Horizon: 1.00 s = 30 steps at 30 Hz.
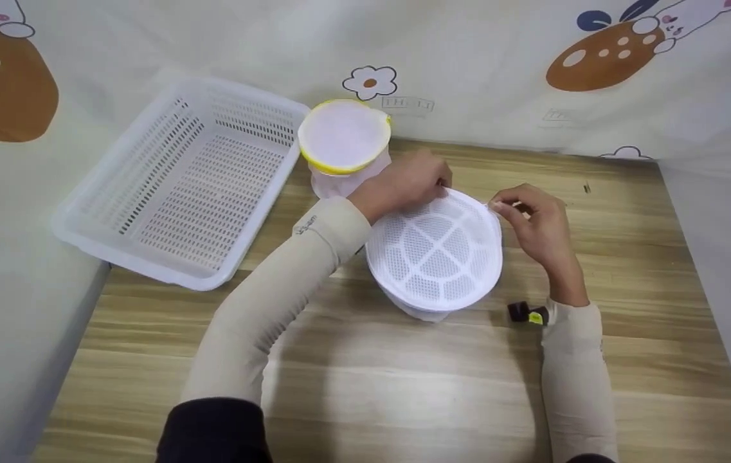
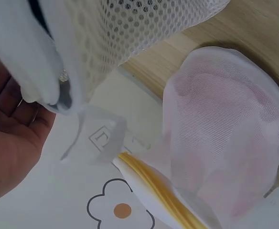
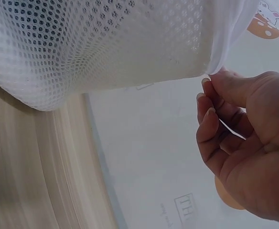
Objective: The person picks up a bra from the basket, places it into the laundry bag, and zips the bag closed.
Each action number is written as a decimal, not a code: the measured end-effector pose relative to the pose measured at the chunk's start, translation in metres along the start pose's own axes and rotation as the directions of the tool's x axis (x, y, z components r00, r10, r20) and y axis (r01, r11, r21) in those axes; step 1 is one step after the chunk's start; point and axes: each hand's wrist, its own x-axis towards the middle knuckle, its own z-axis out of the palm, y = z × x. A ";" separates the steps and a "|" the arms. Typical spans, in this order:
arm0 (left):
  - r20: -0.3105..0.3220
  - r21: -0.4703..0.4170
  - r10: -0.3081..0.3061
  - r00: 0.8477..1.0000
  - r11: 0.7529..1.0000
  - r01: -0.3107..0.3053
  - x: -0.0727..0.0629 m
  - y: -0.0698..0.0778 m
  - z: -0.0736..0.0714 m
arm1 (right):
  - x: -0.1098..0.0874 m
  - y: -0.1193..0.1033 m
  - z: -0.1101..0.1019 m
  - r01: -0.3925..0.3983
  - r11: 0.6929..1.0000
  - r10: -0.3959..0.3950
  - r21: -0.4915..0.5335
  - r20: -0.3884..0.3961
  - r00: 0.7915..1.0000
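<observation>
A round white mesh laundry bag (image 1: 434,251), with a cross-and-ring pattern on its top, stands on the wooden table. My left hand (image 1: 411,179) pinches the far edge of its rim; in the left wrist view the fingers of the left hand (image 2: 15,119) curl behind the thick white edge, and a thin loose strip hangs below. On the right side, my right hand (image 1: 537,222) pinches the rim between thumb and index finger. In the right wrist view, the mesh wall (image 3: 106,47) spreads beside the right hand (image 3: 254,129), whose other fingers are bent and touch nothing.
Behind my left hand stands a smaller pinkish mesh bag (image 1: 344,134) with a yellow zipper rim. A white perforated plastic basket (image 1: 256,241) sits at the left, close beside it. Printed cloth (image 1: 481,83) hangs along the table's back edge.
</observation>
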 end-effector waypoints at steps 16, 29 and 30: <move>0.092 0.058 0.014 0.996 0.998 -0.019 0.006 0.013 -0.005 | 0.001 0.002 0.003 0.001 1.000 -0.001 0.026 0.002 1.000; 0.029 -0.003 -0.003 1.000 1.000 0.003 0.003 -0.002 -0.010 | 0.000 0.003 0.002 0.015 1.000 -0.015 0.016 0.004 1.000; 0.036 -0.006 -0.020 0.999 1.000 0.020 0.002 -0.003 -0.011 | 0.000 0.002 0.002 0.014 1.000 -0.015 0.020 0.006 1.000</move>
